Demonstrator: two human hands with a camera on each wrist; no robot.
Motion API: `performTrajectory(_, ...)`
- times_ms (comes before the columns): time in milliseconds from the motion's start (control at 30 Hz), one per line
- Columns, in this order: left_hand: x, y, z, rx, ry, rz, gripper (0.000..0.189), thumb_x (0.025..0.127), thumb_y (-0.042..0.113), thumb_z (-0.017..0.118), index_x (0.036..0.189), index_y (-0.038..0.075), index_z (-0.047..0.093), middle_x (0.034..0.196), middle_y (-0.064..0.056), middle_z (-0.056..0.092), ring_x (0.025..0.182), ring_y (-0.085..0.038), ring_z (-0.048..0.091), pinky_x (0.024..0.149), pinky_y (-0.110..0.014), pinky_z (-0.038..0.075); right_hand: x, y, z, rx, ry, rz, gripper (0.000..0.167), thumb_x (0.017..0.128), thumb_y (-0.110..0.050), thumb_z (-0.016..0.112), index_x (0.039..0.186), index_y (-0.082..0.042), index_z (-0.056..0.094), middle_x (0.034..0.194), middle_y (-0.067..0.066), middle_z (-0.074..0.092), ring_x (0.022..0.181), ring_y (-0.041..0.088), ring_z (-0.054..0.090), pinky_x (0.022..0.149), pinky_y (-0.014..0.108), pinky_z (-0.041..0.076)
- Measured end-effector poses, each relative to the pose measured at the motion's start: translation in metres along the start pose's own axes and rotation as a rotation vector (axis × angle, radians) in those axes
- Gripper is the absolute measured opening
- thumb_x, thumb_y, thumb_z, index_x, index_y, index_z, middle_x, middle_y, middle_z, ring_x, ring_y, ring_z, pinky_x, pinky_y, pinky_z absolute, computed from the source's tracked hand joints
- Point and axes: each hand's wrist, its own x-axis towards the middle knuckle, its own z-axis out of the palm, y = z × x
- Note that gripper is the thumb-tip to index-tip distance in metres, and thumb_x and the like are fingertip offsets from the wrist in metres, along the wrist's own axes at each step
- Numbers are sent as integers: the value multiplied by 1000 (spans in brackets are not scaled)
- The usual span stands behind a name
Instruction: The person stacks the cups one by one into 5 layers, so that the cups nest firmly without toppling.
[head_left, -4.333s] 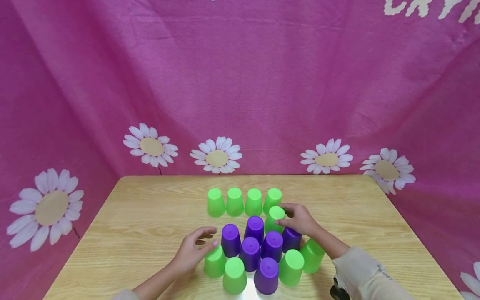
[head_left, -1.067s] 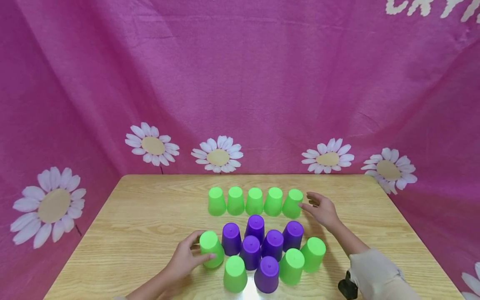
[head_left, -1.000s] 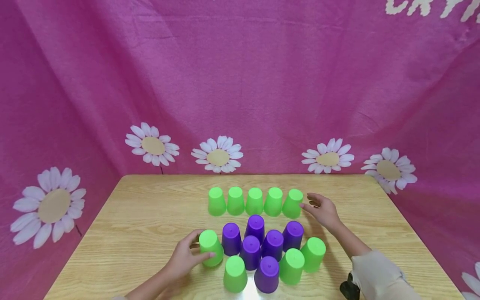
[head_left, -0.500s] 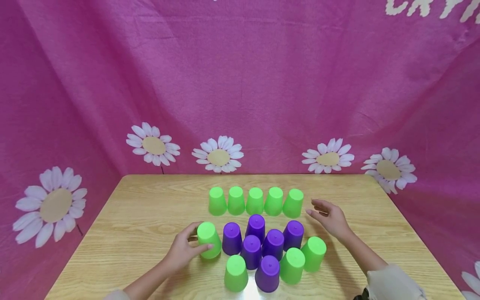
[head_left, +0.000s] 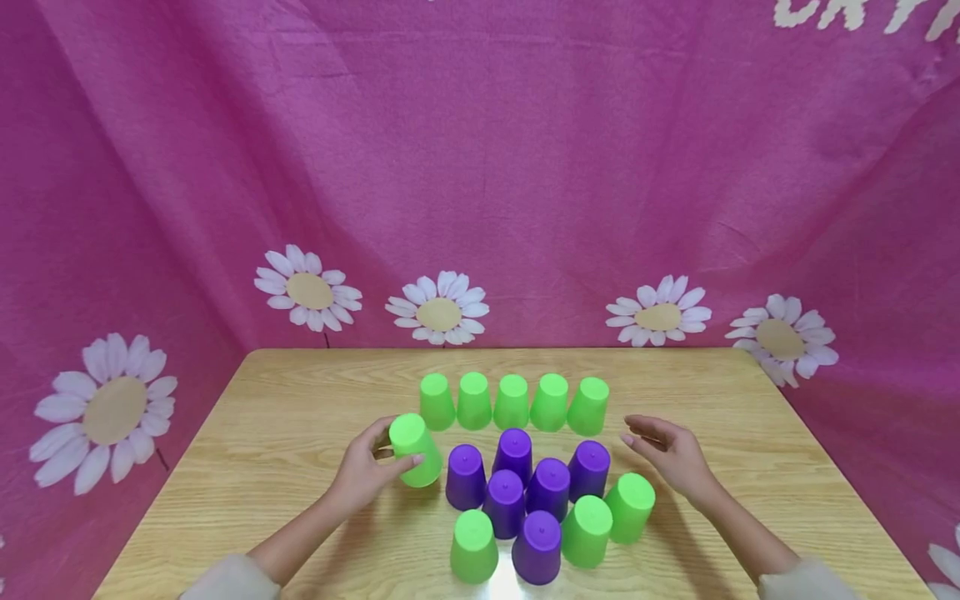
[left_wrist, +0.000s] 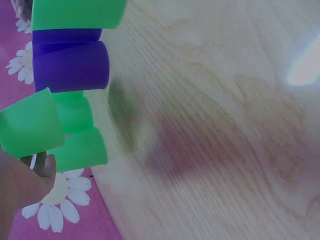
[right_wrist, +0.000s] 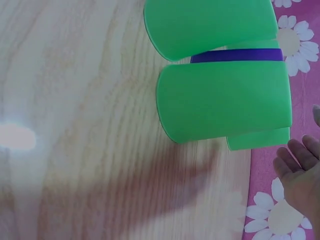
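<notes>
In the head view my left hand (head_left: 365,467) grips a green cup (head_left: 415,452), upside down and tilted, raised off the table left of the purple cups. The left wrist view also shows this held green cup (left_wrist: 30,125), with fingers curled at its side. My right hand (head_left: 672,457) hovers over the table at the right, holding nothing, its fingers relaxed. Nearest to it are a purple cup (head_left: 589,472) and the right end cup (head_left: 588,407) of the back green row. In the right wrist view the right hand (right_wrist: 300,175) shows loose fingers, apart from the cups.
Several upside-down green cups stand in a row at the back, one being a middle cup (head_left: 512,402). Several purple cups (head_left: 506,505) cluster before them. Green cups (head_left: 474,547) also stand at the front left and front right (head_left: 630,508). A pink flowered cloth (head_left: 480,167) surrounds the wooden table (head_left: 300,417).
Earlier the right hand set a green cup at the right end of the back row; it has since drawn back toward me. The left hand took a front green cup and lifted it away from me.
</notes>
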Motion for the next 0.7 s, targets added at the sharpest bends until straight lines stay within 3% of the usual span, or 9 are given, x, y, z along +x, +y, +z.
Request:
performTrajectory(67, 2, 1, 2, -7, 4, -10, 50, 75, 7, 75, 120, 2, 55, 112, -15, 65, 105, -25, 59, 85, -27, 49, -4, 1, 0, 30, -1, -8, 37, 89, -11, 61, 118, 12, 56, 118, 30, 59, 96, -9, 56, 79, 6, 47)
performTrajectory(133, 4, 1, 5, -13, 15, -17, 50, 74, 5, 75, 120, 1, 55, 111, -15, 65, 105, -26, 59, 84, -27, 49, -7, 2, 0, 54, -3, -26, 37, 89, -10, 61, 117, 13, 55, 117, 31, 58, 93, -14, 54, 79, 6, 47)
performTrajectory(167, 4, 0, 6, -15, 23, -17, 50, 74, 4, 75, 120, 1, 55, 111, -15, 65, 104, -26, 60, 84, -26, 49, -8, 3, 0, 64, -1, -36, 36, 89, -9, 61, 117, 13, 56, 117, 31, 58, 93, -14, 54, 79, 6, 47)
performTrajectory(200, 5, 0, 7, -15, 32, -20, 50, 74, 4, 75, 120, 1, 55, 111, -16, 65, 104, -26, 60, 83, -26, 49, -10, 4, 0, 71, 2, -44, 36, 88, -9, 61, 117, 13, 56, 114, 22, 63, 93, -14, 54, 79, 6, 47)
performTrajectory(300, 6, -1, 8, -20, 51, -30, 50, 74, 3, 75, 120, 0, 55, 110, -17, 64, 103, -27, 60, 83, -27, 49, -13, 3, 0, 85, 7, -66, 34, 88, -7, 61, 116, 12, 57, 113, 22, 64, 95, -12, 55, 80, 6, 47)
performTrajectory(400, 7, -1, 9, -22, 57, -35, 50, 75, 5, 74, 121, 0, 55, 111, -17, 64, 105, -28, 59, 85, -28, 49, -17, 0, -2, 103, -1, -84, 34, 88, -6, 61, 116, 12, 56, 114, 23, 63, 96, -12, 55, 80, 5, 47)
performTrajectory(433, 8, 0, 9, -23, 56, -34, 50, 76, 5, 74, 121, 0, 55, 111, -17, 64, 105, -28, 59, 85, -28, 49, -19, -1, -3, 106, -8, -91, 34, 88, -6, 60, 116, 13, 56, 116, 32, 58, 96, -12, 55, 80, 5, 47)
performTrajectory(600, 15, 3, 13, -44, 66, -25, 51, 76, 6, 74, 123, 1, 54, 114, -16, 63, 108, -28, 58, 86, -25, 49, -27, 0, -7, 105, -22, -100, 34, 89, -6, 60, 117, 12, 55, 115, 32, 58, 96, -11, 56, 81, 6, 47)
performTrajectory(700, 19, 6, 15, -69, 76, -18, 52, 76, 6, 74, 123, 1, 54, 115, -16, 62, 109, -28, 57, 87, -24, 49, -31, 3, -8, 110, -20, -97, 34, 88, -6, 60, 117, 11, 56, 114, 19, 64, 97, -10, 57, 81, 7, 48)
